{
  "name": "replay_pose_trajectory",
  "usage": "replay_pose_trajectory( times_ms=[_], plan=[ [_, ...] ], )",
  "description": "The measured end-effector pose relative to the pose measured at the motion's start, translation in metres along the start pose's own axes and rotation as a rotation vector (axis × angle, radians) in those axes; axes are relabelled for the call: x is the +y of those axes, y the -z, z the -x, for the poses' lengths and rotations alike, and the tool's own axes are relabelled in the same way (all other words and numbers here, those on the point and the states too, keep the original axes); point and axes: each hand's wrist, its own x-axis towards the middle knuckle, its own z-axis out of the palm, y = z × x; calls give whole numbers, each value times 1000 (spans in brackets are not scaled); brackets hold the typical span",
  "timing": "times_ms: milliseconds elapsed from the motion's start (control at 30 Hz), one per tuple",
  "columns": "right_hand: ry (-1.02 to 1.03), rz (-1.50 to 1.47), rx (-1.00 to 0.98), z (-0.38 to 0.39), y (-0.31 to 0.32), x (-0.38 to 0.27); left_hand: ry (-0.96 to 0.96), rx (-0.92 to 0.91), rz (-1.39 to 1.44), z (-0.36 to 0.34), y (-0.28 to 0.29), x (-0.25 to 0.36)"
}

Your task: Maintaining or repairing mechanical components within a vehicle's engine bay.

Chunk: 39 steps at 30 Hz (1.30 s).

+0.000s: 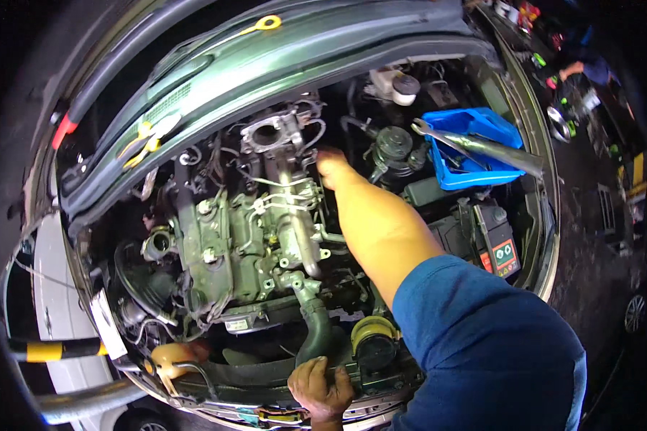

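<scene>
My left hand (320, 388) rests at the front of the engine bay, fingers curled at the lower end of a black hose (316, 330); what they grip is unclear. My right arm reaches deep beside the engine (226, 251), my right hand (333, 170) next to metal pipes (287, 184) below an open metal flange (266, 134), its fingers hidden among the parts. Just right of it sits a round black component (393, 148). A blue plastic bin (474, 176) holds tools, with a large wrench (492, 151) lying across it.
A battery (492, 237), yellow-capped housing (374, 341) and translucent reservoir (169, 359) surround the engine. Yellow-handled items (149, 144) lie on the windscreen cowl (216, 68). A white vehicle (54, 273) stands left behind a striped bar (50, 351). Another person (595, 70) is at the upper right.
</scene>
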Motion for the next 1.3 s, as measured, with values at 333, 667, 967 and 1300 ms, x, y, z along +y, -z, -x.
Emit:
replay_pose_trajectory(
  times_ms=[333, 667, 967, 1300],
  plan=[
    [-199, 146, -175, 52, 44, -50, 47, -39, -50, 8, -3, 3],
    [16, 246, -40, 61, 42, -62, 73, -53, -32, 5, -5, 4],
    [-65, 544, -215, 40, 44, -88, 93, -57, -51, 6, -9, 5],
    [-380, 294, -362, 36, 45, -99, 75, -39, -37, 8, -11, 3]
  ],
)
